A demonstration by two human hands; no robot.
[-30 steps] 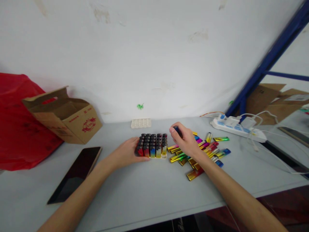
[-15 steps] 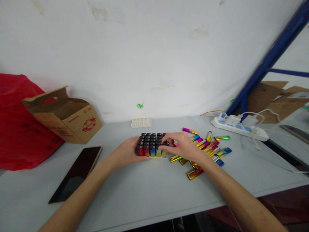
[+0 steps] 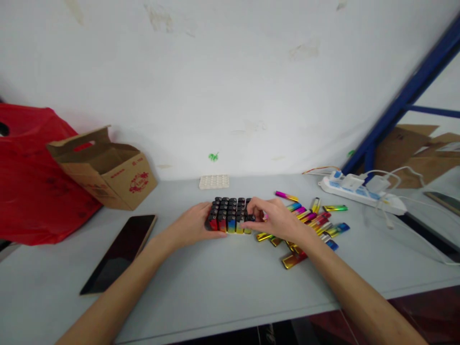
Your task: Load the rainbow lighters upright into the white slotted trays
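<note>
A block of lighters (image 3: 227, 214) with black tops and shiny coloured bodies stands upright in tight rows at the middle of the table. My left hand (image 3: 196, 223) is wrapped around the left end of the block, thumb along the lower front. My right hand (image 3: 271, 218) is at the block's right end, thumb and fingers pinched on a black-topped lighter (image 3: 250, 218) there, which they partly cover. Just beyond that hand lies a loose pile of metallic coloured pieces (image 3: 316, 221), shaped like lighter bodies, partly hidden by my right forearm.
Behind the block, a white tray with a grid of holes (image 3: 214, 181) lies near the wall. To the left are a dark tablet (image 3: 120, 253), an open cardboard box (image 3: 122, 179) and a red bag (image 3: 32, 177). A power strip (image 3: 362, 194) with cables lies at the right.
The whole view has shifted slightly, so things sit a little further right. Both hands stay at the block, and the right fingers have moved only slightly at its right end.
</note>
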